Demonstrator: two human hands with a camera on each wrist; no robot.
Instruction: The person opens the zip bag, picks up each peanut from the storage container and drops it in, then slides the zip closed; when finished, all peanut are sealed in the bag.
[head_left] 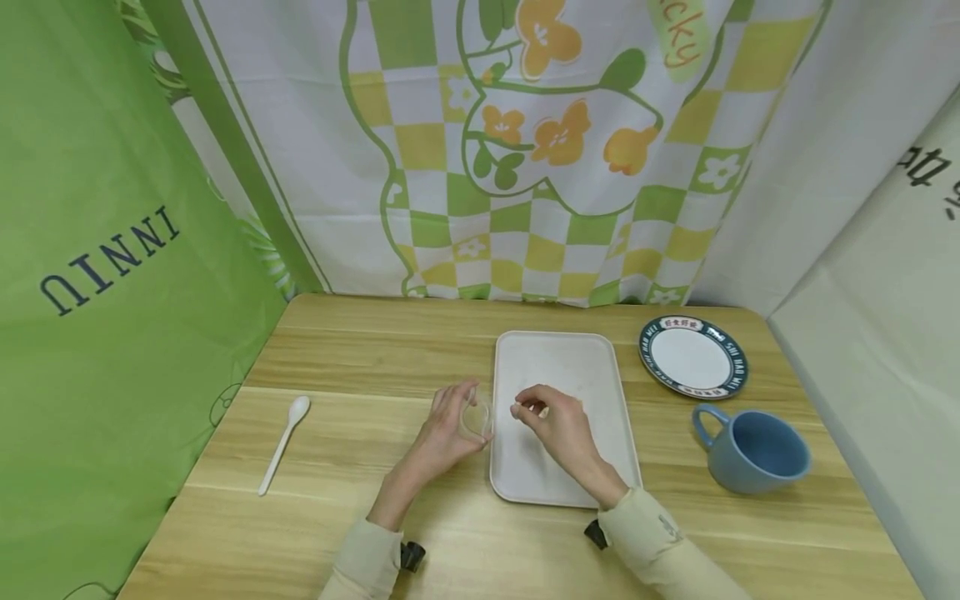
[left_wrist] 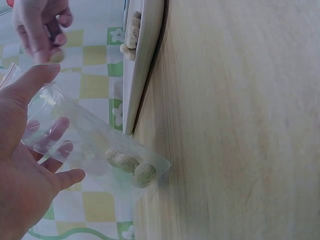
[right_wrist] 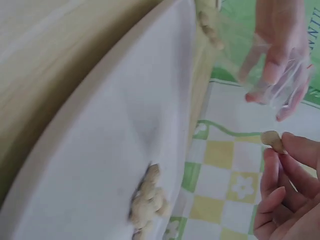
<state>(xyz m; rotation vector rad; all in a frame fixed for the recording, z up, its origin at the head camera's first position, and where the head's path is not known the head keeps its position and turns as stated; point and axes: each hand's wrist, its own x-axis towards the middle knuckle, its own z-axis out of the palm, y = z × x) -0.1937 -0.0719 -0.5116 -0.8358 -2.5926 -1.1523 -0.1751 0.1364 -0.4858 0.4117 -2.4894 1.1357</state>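
Note:
My left hand point(head_left: 447, 427) holds a clear plastic bag point(left_wrist: 92, 145) by its mouth, thumb on one side and fingers on the other. A couple of peanuts point(left_wrist: 121, 160) lie at the bottom of the bag in the left wrist view. My right hand point(head_left: 561, 429) is over the pale rectangular tray point(head_left: 557, 358), to the right of the bag. Between its thumb and fingertips it pinches a single peanut point(right_wrist: 272, 141), apart from the bag. More peanuts point(right_wrist: 146, 204) lie on the tray; in the head view my right hand hides them.
A white spoon point(head_left: 283, 444) lies at the left of the wooden table point(head_left: 360, 350). To the right of the tray stand a blue mug point(head_left: 738, 467) and, behind it, a round plate point(head_left: 690, 358) with a dark patterned rim. Patterned curtains point(head_left: 420, 150) hang behind the table.

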